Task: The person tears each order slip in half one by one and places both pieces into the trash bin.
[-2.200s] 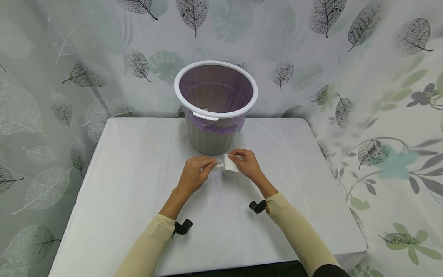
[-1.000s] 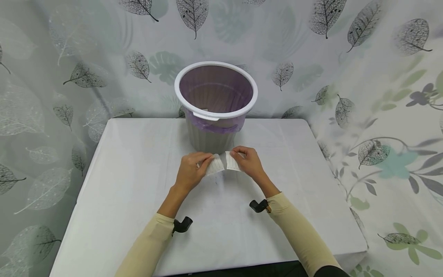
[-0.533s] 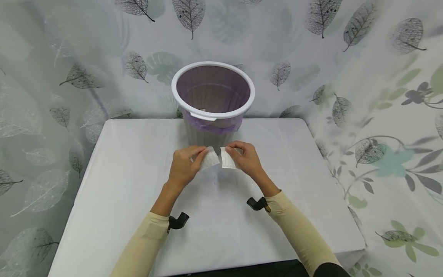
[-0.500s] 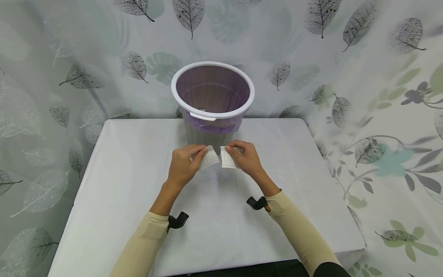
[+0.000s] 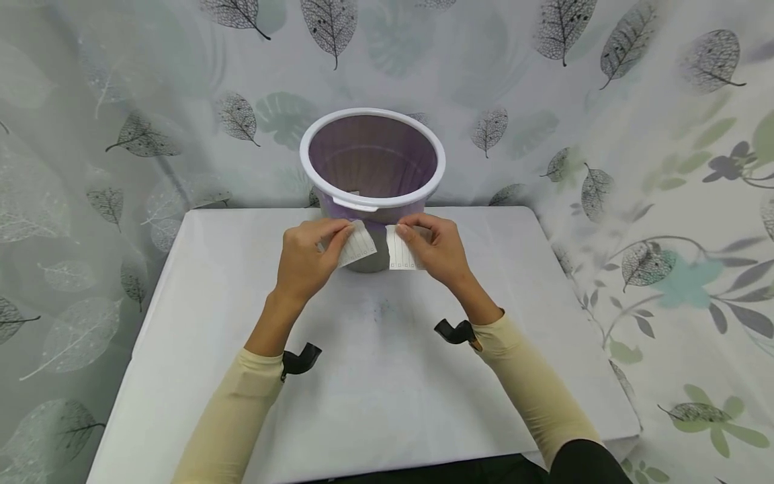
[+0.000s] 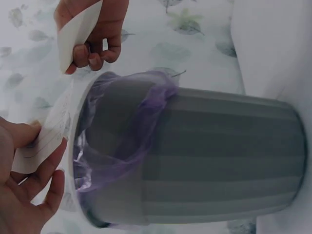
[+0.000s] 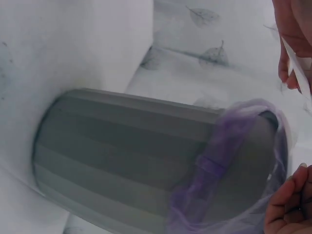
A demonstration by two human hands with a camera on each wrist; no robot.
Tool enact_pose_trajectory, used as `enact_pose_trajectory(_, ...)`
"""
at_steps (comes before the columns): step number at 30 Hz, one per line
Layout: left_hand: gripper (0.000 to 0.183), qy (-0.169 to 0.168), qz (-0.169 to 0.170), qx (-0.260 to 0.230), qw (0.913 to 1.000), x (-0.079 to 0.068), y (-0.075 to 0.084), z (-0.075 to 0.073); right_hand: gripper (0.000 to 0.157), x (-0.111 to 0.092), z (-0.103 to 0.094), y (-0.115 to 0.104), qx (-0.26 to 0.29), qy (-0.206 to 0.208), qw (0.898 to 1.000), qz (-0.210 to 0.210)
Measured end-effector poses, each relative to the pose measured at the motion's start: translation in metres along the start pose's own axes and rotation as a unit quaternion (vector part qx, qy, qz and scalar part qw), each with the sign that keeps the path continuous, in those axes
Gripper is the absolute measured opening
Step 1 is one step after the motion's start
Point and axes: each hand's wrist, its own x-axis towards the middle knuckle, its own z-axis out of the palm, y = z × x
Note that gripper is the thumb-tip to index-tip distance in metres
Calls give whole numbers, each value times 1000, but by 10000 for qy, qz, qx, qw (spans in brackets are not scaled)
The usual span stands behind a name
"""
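My left hand [image 5: 307,259] pinches a torn piece of printed white paper [image 5: 359,245] between thumb and fingers. Opposite it, my right hand [image 5: 440,250] pinches a second paper piece [image 5: 400,251], with lines and small boxes along its lower edge. A narrow gap separates the two pieces. Both hands are raised in front of a grey trash can [image 5: 370,259] with a white rim [image 5: 373,201] and a purple liner bag [image 6: 155,100]. In the left wrist view, the left hand's paper [image 6: 48,134] is beside the can's rim.
The can stands at the back of a table with a white cloth [image 5: 363,383]. A small pale scrap shows inside it. Leaf-patterned curtains [image 5: 181,101] hang behind and at both sides. Faint dark marks [image 5: 382,309] spot the cloth.
The single paper strip between the hands has parted into two pieces. Both hands have since risen toward the can and moved slightly apart, each still pinching its piece.
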Motion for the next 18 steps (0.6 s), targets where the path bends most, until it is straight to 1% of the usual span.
enact_pose_trajectory(5, 9, 15, 97, 148, 9998, 15, 0, -10, 9, 18, -7, -10, 23, 44, 9996, -292)
enact_pose_trajectory(11, 8, 68, 108, 211, 9997, 31, 0, -23, 11, 41, -11, -16, 86, 106, 9988, -465)
enact_pose_trajectory(18, 10, 157, 173, 260, 9994, 56, 1, -29, 10, 70, -16, -17, -91, 281, 9975, -644)
